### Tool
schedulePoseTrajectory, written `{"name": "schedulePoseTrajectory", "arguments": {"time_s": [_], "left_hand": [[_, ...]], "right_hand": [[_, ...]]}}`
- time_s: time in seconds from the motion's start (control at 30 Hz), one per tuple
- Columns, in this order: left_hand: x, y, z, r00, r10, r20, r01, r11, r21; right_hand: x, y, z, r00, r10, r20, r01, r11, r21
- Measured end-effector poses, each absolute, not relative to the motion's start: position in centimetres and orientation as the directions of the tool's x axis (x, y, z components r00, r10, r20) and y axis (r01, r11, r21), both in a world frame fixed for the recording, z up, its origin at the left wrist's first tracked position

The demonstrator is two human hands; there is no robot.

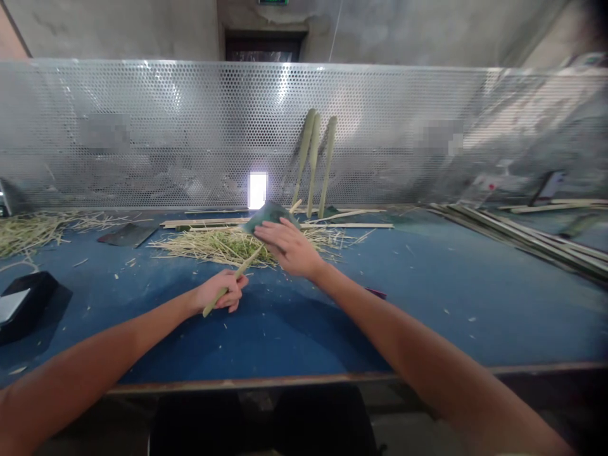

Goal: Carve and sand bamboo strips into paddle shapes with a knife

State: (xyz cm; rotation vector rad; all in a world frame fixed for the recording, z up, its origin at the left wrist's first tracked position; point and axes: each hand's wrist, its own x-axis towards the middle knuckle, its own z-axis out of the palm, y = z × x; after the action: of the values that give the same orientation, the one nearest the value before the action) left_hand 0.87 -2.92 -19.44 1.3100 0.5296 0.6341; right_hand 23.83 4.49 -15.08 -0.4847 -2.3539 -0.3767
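My left hand (223, 291) is closed around the handle end of a pale green bamboo stick (247, 261), which slants up and away to the right. Over its far end lies a dark green sheet of sandpaper (261, 217), slightly blurred. My right hand (289, 247) presses on that sandpaper, fingers folded over it; the stick's end shows just beyond. Underneath and behind both hands spreads a heap of thin bamboo shavings (209, 246).
Three bamboo pieces with broad upper ends (313, 158) lean on a perforated metal screen (190, 126). Long strips (532, 237) lie at right. A dark flat sheet (127, 234), more shavings (33, 231) and a black device (28, 304) are at left on the blue table (427, 304).
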Motion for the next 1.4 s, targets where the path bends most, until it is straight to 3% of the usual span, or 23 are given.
{"name": "schedulePoseTrajectory", "arguments": {"time_s": [0.1,0.23,0.33,0.43,0.63,0.73,0.87,0.97,1.03,1.13,1.2,1.3,1.4], "left_hand": [[0.8,-2.8,-19.8,0.726,0.688,-0.001,-0.123,0.132,0.984],[0.8,-3.1,-20.0,0.704,0.710,0.015,-0.126,0.105,0.987],[0.8,-3.3,-20.1,0.679,0.733,0.027,-0.136,0.090,0.987],[0.7,-3.1,-20.3,0.666,0.745,0.039,-0.146,0.079,0.986],[0.5,-2.6,-20.8,0.682,0.731,0.030,-0.133,0.083,0.988],[0.5,-2.5,-20.8,0.691,0.723,0.012,-0.114,0.093,0.989],[0.5,-2.5,-20.8,0.693,0.721,-0.003,-0.089,0.090,0.992],[0.5,-2.5,-20.9,0.684,0.729,-0.006,-0.080,0.083,0.993],[0.5,-2.5,-21.1,0.672,0.741,-0.007,-0.080,0.081,0.994],[0.5,-2.4,-21.3,0.646,0.763,-0.009,-0.082,0.081,0.993],[0.5,-2.4,-21.4,0.632,0.775,-0.010,-0.083,0.081,0.993],[0.5,-2.4,-21.3,0.631,0.775,-0.011,-0.086,0.084,0.993],[0.5,-2.3,-21.1,0.648,0.761,-0.017,-0.085,0.094,0.992]], "right_hand": [[25.6,6.9,-14.9,-0.524,0.325,0.787,0.570,0.821,0.040],[25.4,6.7,-15.2,-0.401,0.345,0.849,0.637,0.770,-0.013],[23.4,4.2,-15.6,-0.517,0.340,0.786,0.587,0.809,0.036],[21.5,1.3,-15.7,-0.713,0.266,0.649,0.431,0.896,0.106],[22.2,2.0,-15.0,-0.795,0.171,0.581,0.325,0.930,0.170],[24.4,4.9,-14.5,-0.686,0.207,0.697,0.429,0.890,0.158],[25.8,6.9,-14.4,-0.457,0.287,0.842,0.579,0.815,0.036],[24.5,5.8,-15.1,-0.352,0.340,0.872,0.613,0.788,-0.060],[23.1,4.1,-15.6,-0.412,0.354,0.840,0.585,0.809,-0.054],[21.2,1.2,-16.2,-0.675,0.278,0.683,0.435,0.898,0.063],[20.6,0.1,-16.1,-0.762,0.226,0.606,0.351,0.932,0.095],[21.0,0.7,-15.5,-0.805,0.190,0.562,0.306,0.945,0.118],[22.9,3.5,-14.7,-0.758,0.246,0.604,0.376,0.922,0.095]]}}
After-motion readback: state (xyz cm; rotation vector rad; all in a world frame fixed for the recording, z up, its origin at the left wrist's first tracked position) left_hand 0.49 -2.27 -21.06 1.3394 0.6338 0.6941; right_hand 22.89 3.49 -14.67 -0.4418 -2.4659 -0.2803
